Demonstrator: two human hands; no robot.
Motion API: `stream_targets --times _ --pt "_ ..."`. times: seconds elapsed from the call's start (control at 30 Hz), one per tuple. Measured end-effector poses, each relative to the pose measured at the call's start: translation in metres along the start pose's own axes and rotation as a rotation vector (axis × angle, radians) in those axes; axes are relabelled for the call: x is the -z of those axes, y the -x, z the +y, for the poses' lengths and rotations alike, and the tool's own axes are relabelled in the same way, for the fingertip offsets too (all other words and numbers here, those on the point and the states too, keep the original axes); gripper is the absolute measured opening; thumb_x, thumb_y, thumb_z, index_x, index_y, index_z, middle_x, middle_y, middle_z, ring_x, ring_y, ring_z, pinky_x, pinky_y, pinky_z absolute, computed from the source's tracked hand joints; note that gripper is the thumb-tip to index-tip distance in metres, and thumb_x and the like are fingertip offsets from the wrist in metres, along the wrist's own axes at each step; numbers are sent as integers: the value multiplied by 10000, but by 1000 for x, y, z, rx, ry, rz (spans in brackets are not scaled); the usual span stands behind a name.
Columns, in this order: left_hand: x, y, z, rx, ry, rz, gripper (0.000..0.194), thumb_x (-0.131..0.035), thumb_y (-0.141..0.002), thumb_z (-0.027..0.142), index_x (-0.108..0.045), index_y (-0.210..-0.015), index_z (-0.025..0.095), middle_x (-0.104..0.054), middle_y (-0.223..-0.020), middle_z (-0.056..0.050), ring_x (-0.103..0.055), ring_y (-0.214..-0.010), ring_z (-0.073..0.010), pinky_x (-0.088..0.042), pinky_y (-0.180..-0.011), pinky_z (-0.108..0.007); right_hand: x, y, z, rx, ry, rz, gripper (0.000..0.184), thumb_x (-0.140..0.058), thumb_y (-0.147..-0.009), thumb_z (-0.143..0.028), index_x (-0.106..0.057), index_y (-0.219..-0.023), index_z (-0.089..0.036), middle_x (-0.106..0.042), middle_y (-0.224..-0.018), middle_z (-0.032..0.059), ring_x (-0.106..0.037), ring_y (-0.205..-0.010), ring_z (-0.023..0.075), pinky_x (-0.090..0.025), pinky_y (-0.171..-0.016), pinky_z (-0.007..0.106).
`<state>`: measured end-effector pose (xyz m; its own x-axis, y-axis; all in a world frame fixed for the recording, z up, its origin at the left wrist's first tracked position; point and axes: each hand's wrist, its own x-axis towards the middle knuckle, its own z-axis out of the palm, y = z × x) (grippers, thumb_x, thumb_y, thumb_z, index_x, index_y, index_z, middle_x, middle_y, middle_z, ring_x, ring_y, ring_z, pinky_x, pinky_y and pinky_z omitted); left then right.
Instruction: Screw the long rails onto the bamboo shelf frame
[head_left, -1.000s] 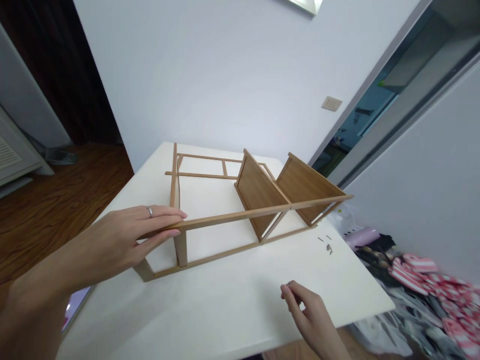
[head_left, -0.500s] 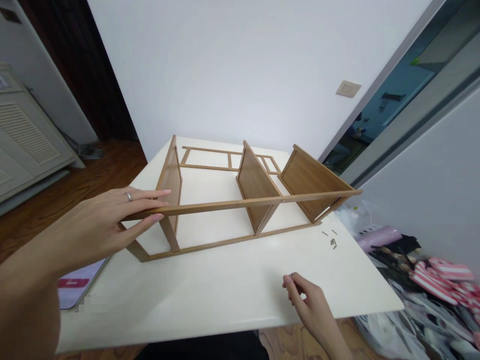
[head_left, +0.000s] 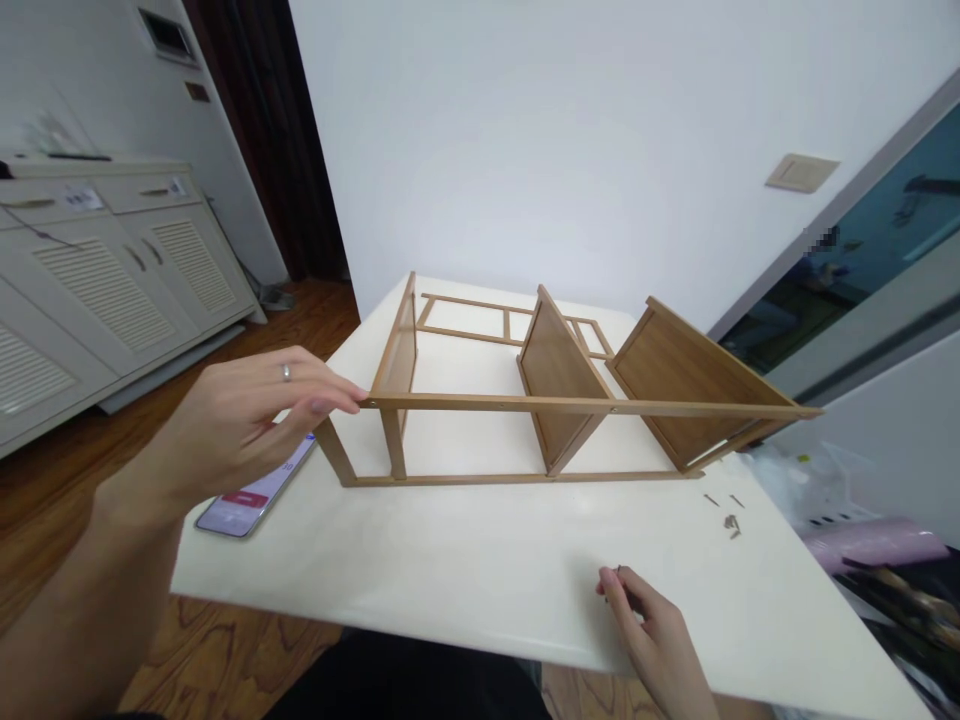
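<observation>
Brown wood pinched in left hand (head_left: 232,420), at upper left of rectangular three-panel wooden shelf frame (head_left: 480,402) | in right hand (head_left: 652,620), pinched, small dark slender piece (head_left: 619,569) | frame on its side on smooth white table (head_left: 450,560) | rightward, loose slim brownish fasteners (head_left: 731,523) | risk: racking from slackened left support; lost piece from slipped right pinch

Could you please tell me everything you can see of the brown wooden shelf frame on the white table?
The brown wooden shelf frame stands on the white table. Its long upper rail and lower rail run left to right, joined by short crosspieces. Three flat panels stand on edge, reaching back from the rails; no rail joins their far edges. Small round spots, perhaps screws, mark the upper rail. The person's left hand touches that rail near its left end.
</observation>
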<state>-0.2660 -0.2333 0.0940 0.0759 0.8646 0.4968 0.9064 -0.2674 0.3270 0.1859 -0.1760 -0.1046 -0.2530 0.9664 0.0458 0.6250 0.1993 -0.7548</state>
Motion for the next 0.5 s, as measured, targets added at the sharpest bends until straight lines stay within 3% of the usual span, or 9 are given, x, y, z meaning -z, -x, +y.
stream_targets --times 0.13,0.2,0.3,0.4,0.5 --pt "-12 -24 5 191 -108 -105 466 -352 -1090 519 -728 -1163 252 -751 -1323 -8 -675 -1208 -240 -494 -1102 -412 16 -15 -21 119 -1 142 534 -501 -1016 -641 -508 -663 -240 -491 -625 -12 -519 -598 168 -437 -565 277" --pt "-23 -32 7 303 -158 -107 492 -332 -1076 561 -679 -1278 276 -705 -1410 -27 -697 -1194 -287 -521 -1057 -458 25 -24 -34 188 -30 192 512 -500 -1031 -610 -492 -675 -243 -481 -655 -14 -516 -622 166 -449 -611 286" --pt "-40 -33 9 418 -249 -132 600 -305 -1052 641 -581 -1443 280 -708 -1385 -120 -733 -1126 -383 -562 -938 -540 36 -36 -52 284 -84 187 498 -454 -1062 -582 -526 -708 -240 -530 -720 5 -548 -692 174 -463 -672 298" --pt "-54 -31 14 343 -350 -111 647 -309 -1057 630 -515 -1516 223 -648 -1454 -199 -700 -1184 -445 -556 -927 -588 40 -45 -65 277 -120 112 502 -407 -1076 -590 -548 -749 -236 -545 -735 9 -555 -710 176 -467 -684 306" --pt "-67 -34 24 58 -454 -3 564 -386 -1069 540 -599 -1428 160 -553 -1563 -207 -586 -1357 -439 -508 -1042 -579 35 -50 -66 217 -138 36 486 -409 -1062 -626 -630 -899 -225 -563 -725 2 -562 -697 178 -476 -683 313"
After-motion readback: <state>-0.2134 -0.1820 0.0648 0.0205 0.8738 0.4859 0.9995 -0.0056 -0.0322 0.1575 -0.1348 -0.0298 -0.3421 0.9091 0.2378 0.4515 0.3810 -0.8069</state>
